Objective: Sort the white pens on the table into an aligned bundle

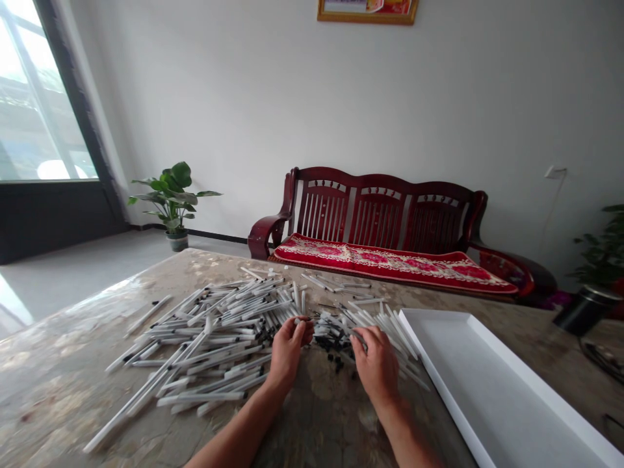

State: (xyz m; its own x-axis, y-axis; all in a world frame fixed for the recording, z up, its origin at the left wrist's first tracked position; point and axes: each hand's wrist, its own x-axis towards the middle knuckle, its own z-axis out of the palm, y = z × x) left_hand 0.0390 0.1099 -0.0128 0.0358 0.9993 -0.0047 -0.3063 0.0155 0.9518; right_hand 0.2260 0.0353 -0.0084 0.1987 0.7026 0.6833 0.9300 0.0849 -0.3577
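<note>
A large heap of white, pen-like tubes with dark ends (pixel 219 331) covers the left and middle of the table. My left hand (pixel 288 348) is at the heap's right edge, fingers curled closed; what they pinch is too small to make out. Opposite it, my right hand (pixel 377 364) has thumb and fingers closed on a slim greyish pen (pixel 358 336) that points up and left. Between the hands lie small black pieces (pixel 336 361) and a cluster of clear and dark parts (pixel 326 328). More white tubes (pixel 397 331) fan out beyond my right hand.
A shallow white tray (pixel 441 383) stands on the table (pixel 341 429) at the right. Farther right is a black cylinder (pixel 585 309) with a cable. Behind the table are a dark red wooden bench (pixel 375 208) and a potted plant (pixel 175 195).
</note>
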